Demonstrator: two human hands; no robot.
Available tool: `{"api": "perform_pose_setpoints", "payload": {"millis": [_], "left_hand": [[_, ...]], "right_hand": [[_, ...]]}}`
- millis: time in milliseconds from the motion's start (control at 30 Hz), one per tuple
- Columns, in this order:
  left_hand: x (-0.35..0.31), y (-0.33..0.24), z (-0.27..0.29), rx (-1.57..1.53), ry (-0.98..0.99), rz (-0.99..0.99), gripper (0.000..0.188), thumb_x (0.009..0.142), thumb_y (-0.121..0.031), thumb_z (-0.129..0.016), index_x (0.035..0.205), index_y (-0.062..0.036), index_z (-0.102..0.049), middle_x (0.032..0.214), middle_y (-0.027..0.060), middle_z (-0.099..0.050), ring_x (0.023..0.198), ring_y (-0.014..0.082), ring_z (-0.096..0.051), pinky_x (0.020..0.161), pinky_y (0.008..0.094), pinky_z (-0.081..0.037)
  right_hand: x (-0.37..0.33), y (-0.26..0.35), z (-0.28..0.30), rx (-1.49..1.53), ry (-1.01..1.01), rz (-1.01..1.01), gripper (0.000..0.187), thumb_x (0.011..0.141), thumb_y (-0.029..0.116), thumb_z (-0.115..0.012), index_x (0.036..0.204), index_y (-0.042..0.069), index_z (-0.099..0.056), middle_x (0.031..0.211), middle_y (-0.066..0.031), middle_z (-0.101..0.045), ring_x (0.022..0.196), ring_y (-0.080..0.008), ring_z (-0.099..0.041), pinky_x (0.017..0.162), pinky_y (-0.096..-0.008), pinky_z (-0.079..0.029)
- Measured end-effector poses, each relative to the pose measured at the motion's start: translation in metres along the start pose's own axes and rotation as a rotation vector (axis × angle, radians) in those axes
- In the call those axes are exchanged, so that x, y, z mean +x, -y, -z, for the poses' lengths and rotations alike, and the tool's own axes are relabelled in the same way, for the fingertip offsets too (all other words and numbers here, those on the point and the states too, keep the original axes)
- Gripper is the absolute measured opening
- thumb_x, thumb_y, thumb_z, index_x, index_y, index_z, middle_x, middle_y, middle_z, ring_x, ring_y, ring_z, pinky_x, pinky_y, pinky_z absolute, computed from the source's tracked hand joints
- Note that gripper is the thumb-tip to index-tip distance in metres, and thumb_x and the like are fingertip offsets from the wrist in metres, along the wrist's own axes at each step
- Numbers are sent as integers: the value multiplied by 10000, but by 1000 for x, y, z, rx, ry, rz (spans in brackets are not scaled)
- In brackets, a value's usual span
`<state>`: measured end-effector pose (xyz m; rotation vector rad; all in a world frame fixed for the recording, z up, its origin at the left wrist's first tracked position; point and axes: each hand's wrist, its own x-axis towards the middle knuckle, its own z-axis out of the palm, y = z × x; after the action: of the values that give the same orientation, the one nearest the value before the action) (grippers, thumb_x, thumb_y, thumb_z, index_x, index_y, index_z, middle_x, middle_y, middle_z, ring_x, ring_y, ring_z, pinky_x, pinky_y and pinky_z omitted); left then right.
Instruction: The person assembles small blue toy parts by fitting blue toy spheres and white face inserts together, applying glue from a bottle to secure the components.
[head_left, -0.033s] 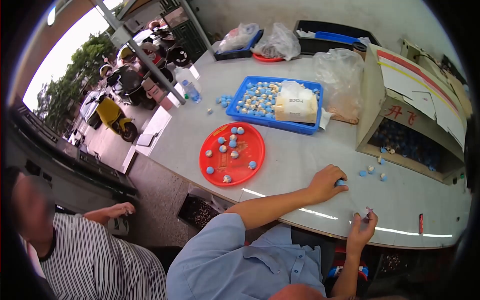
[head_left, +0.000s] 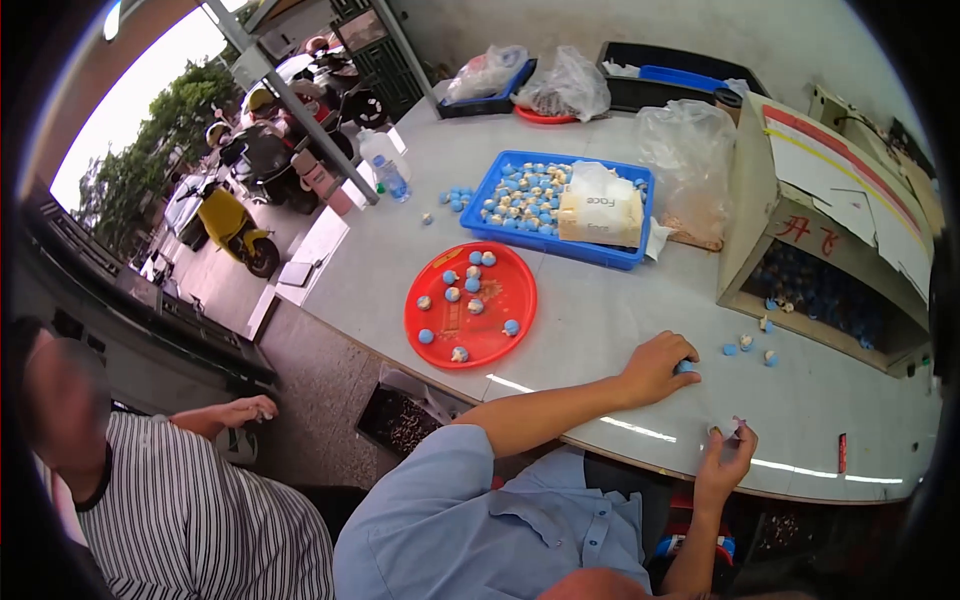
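Observation:
My left hand [head_left: 655, 370] rests on the grey table with thumb and fingertips closed on a small blue piece [head_left: 684, 367], partly hidden by the fingers. Lower right, at the table's front edge, my right hand [head_left: 722, 462] is raised, fingertips curled around a small whitish and purplish bit [head_left: 736, 428]; its kind is too small to tell. Between my hands and the box lie several loose blue-and-cream round pieces [head_left: 746, 342]. A box with an open front [head_left: 762, 215] stands at the right, full of blue pieces. More such pieces lie scattered on a round red tray [head_left: 500, 285] left of my left hand.
Behind the red tray stands a blue tray [head_left: 545, 243] of pieces with a tissue pack [head_left: 600, 218] on them. Clear bags [head_left: 685, 150], a plastic bottle [head_left: 392, 180] and a red stick [head_left: 842, 453] are on the table. A person in stripes [head_left: 200, 510] sits at left.
The whole picture has shifted slightly, things at the back moving a little right. Both my hands keep nearly the same pose.

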<state>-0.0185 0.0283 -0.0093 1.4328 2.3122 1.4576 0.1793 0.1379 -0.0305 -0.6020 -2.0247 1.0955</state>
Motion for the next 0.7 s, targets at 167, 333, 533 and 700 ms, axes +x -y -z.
{"api": "perform_pose_setpoints", "payload": {"millis": [167, 333, 533, 700], "left_hand": [[-5, 5, 7, 62, 4, -53, 268, 775, -241, -752, 940, -79, -616, 938, 78, -590, 928, 281, -557, 776, 370, -481], [-7, 4, 7, 127, 68, -139, 272, 765, -222, -751, 953, -83, -611, 961, 76, -574, 956, 278, -543, 789, 372, -481], [-13, -1, 10, 207, 137, -183, 327, 774, -211, -742, 1025, -74, -583, 1030, 90, -562, 1017, 289, -532, 835, 375, -478], [-23, -16, 20, 48, -215, -227, 249, 797, -138, -706, 989, -37, -584, 1025, 116, -575, 1012, 319, -551, 825, 386, -491]], "right_hand": [[3, 1, -5, 19, 32, -15, 296, 848, 48, -670, 1107, 3, -532, 1087, -120, -532, 987, -237, -521, 875, -330, -421], [0, -5, -2, -12, 24, 13, 299, 847, 45, -668, 1109, 6, -531, 1079, -117, -529, 986, -235, -523, 885, -335, -424], [0, -4, -3, -23, 16, 28, 295, 846, 42, -662, 1106, 8, -527, 1086, -115, -530, 982, -232, -522, 888, -335, -426], [4, 3, -8, -27, 21, 91, 284, 876, 67, -659, 1122, 13, -526, 1027, -57, -554, 906, -152, -531, 810, -282, -440]]}}
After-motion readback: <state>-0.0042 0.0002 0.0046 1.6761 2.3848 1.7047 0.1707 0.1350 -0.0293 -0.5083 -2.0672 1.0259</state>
